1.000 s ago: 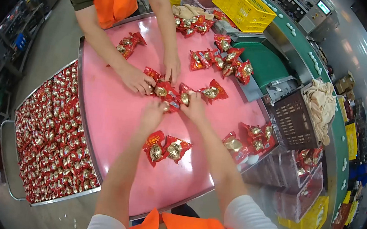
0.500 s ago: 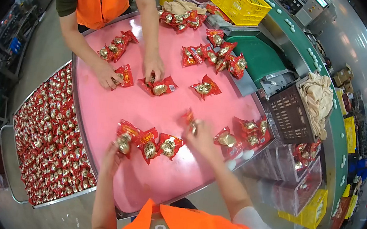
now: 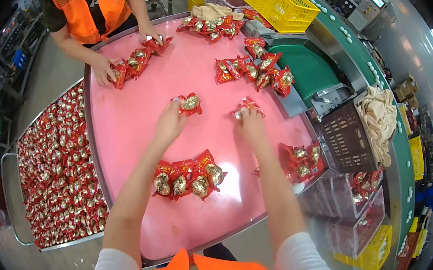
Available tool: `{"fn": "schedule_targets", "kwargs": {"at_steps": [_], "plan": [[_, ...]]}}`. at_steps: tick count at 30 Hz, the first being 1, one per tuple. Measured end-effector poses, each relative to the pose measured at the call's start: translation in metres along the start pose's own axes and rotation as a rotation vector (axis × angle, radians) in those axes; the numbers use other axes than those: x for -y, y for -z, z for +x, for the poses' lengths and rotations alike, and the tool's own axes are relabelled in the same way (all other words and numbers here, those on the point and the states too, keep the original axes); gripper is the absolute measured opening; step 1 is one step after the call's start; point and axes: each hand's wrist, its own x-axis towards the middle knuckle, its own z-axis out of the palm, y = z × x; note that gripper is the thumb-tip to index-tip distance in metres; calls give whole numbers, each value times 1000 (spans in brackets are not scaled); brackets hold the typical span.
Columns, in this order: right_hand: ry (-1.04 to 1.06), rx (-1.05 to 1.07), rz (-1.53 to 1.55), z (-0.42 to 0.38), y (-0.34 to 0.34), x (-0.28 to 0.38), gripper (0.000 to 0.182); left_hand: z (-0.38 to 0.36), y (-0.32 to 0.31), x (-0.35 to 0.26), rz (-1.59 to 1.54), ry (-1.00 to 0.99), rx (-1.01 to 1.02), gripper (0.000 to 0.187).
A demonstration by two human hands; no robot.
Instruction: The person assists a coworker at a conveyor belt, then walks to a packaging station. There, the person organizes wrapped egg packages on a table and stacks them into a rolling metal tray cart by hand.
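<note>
My left hand (image 3: 170,120) reaches out over the pink table (image 3: 133,126) and its fingers close on a red packet with a gold ball (image 3: 190,103). My right hand (image 3: 252,124) grips another red packet (image 3: 244,106) a little to the right. Nearer to me lies a row of several red packets (image 3: 188,178), side by side. Across the table a person in an orange vest (image 3: 85,0) has both hands on a line of packets (image 3: 137,59) at the far left edge.
A metal tray (image 3: 59,171) full of red packets stands left of the table. More packets lie at the far side (image 3: 257,71) and the right edge (image 3: 301,159). A yellow crate (image 3: 280,2), a green conveyor (image 3: 307,71) and a dark basket with cloths (image 3: 351,136) stand to the right.
Both my hands moved from the near row out to two packets at the table's middle. The row gained packets. The other person's hands drew back to the far left edge.
</note>
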Motion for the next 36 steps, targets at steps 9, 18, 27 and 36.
{"fn": "schedule_targets", "kwargs": {"at_steps": [9, 18, 27, 36], "plan": [[308, 176, 285, -119, 24, 5, 58, 61, -54, 52, 46, 129, 40, 53], [656, 131, 269, -153, 19, 1, 60, -161, 64, 86, -1239, 575, -374, 43], [695, 157, 70, -164, 51, 29, 72, -251, 51, 66, 369, 421, -121, 63], [759, 176, 104, -176, 23, 21, 64, -217, 40, 71, 407, -358, 264, 76]]}}
